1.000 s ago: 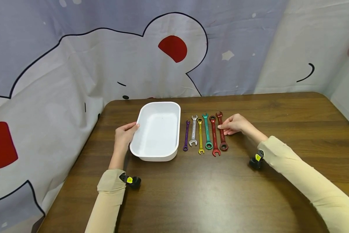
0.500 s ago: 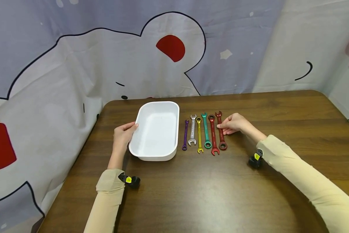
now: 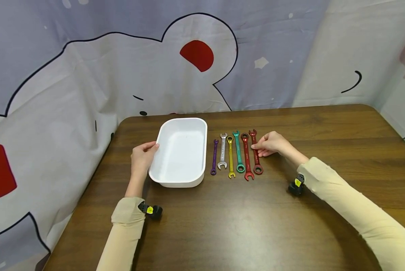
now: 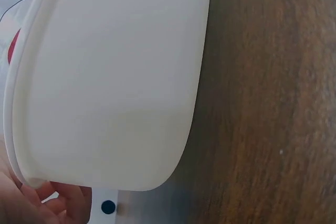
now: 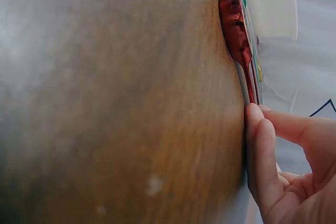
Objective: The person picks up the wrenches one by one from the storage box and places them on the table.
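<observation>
My left hand grips the left rim of a white rectangular tub, thumb on the edge. In the left wrist view the tub's outer wall takes up much of the picture, and the curled fingers show under its rim. My right hand pinches the handle of a dark red wrench, the rightmost in a row. Seen from the right wrist, thumb and fingertips meet at the wrench's shaft, which lies low at the tabletop.
Left of the held wrench lie another red wrench, a green one, a yellow one, a silver one and a purple one. They stand side by side on the wooden table. A patterned curtain hangs behind.
</observation>
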Demonstrator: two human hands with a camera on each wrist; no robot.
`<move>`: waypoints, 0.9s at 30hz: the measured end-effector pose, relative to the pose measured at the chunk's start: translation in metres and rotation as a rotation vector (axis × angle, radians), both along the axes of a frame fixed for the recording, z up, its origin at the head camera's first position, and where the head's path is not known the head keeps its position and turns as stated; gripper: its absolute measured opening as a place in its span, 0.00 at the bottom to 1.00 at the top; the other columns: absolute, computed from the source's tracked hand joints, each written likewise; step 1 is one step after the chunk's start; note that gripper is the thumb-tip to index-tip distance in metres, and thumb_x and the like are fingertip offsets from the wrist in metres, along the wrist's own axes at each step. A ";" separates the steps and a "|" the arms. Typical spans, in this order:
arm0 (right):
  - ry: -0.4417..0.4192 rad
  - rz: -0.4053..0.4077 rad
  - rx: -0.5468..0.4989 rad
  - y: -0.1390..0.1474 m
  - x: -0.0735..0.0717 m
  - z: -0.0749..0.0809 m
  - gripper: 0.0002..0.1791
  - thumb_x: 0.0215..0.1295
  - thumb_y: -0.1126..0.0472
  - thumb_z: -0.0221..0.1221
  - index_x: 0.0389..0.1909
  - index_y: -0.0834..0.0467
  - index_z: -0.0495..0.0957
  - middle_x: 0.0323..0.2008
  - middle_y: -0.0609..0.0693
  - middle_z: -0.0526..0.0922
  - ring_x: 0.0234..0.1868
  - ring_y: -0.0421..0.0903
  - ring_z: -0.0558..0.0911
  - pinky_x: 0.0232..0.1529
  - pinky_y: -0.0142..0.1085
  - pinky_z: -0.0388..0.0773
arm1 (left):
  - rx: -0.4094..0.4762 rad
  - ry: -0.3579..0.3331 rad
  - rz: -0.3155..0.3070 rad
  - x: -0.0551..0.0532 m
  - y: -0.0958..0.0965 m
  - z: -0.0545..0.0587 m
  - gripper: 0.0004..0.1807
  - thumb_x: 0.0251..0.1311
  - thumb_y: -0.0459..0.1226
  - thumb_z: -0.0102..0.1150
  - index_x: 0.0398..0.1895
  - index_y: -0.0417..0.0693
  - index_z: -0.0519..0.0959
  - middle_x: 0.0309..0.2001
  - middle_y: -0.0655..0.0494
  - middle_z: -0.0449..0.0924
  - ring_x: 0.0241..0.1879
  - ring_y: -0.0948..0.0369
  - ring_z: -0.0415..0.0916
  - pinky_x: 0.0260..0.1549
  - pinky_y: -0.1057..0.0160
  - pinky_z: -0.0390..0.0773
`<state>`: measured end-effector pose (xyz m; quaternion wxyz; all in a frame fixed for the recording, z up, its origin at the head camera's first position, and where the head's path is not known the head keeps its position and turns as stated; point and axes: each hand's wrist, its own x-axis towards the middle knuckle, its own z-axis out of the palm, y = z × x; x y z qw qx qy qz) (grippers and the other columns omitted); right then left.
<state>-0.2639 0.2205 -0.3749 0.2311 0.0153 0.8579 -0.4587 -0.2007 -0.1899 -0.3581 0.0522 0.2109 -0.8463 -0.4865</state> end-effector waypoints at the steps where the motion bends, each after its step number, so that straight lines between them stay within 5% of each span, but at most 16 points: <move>1: 0.002 0.002 0.001 0.000 0.001 0.000 0.18 0.62 0.57 0.63 0.43 0.69 0.75 0.17 0.45 0.80 0.18 0.35 0.81 0.24 0.27 0.79 | -0.017 0.003 -0.001 0.000 0.001 0.000 0.19 0.66 0.46 0.56 0.55 0.48 0.80 0.52 0.46 0.81 0.48 0.55 0.76 0.40 0.65 0.73; 9: 0.015 0.079 0.040 0.003 0.008 0.004 0.18 0.68 0.57 0.57 0.44 0.71 0.76 0.20 0.47 0.81 0.20 0.36 0.82 0.26 0.28 0.80 | -0.185 -0.010 -0.030 0.006 0.003 0.001 0.20 0.72 0.47 0.46 0.59 0.53 0.78 0.60 0.48 0.77 0.56 0.45 0.74 0.50 0.43 0.72; 15: 0.052 0.239 0.171 0.008 0.024 0.019 0.19 0.70 0.54 0.54 0.44 0.69 0.78 0.26 0.51 0.84 0.23 0.39 0.83 0.30 0.34 0.82 | -0.301 -0.007 -0.081 0.011 0.007 0.009 0.21 0.73 0.44 0.39 0.61 0.50 0.76 0.62 0.46 0.75 0.58 0.42 0.72 0.50 0.40 0.72; 22: 0.228 0.343 0.291 0.010 0.047 0.031 0.16 0.72 0.58 0.50 0.45 0.67 0.79 0.31 0.55 0.85 0.30 0.44 0.83 0.33 0.38 0.81 | -0.359 0.336 -0.153 0.019 0.036 0.026 0.19 0.73 0.35 0.41 0.59 0.35 0.74 0.62 0.40 0.73 0.63 0.45 0.69 0.61 0.46 0.68; 27: 0.397 0.384 0.414 0.008 0.068 0.033 0.19 0.74 0.65 0.42 0.55 0.70 0.74 0.45 0.64 0.84 0.49 0.60 0.82 0.49 0.51 0.77 | -0.381 0.495 -0.267 0.028 0.069 0.038 0.20 0.71 0.33 0.40 0.59 0.39 0.76 0.57 0.42 0.78 0.56 0.48 0.76 0.55 0.50 0.73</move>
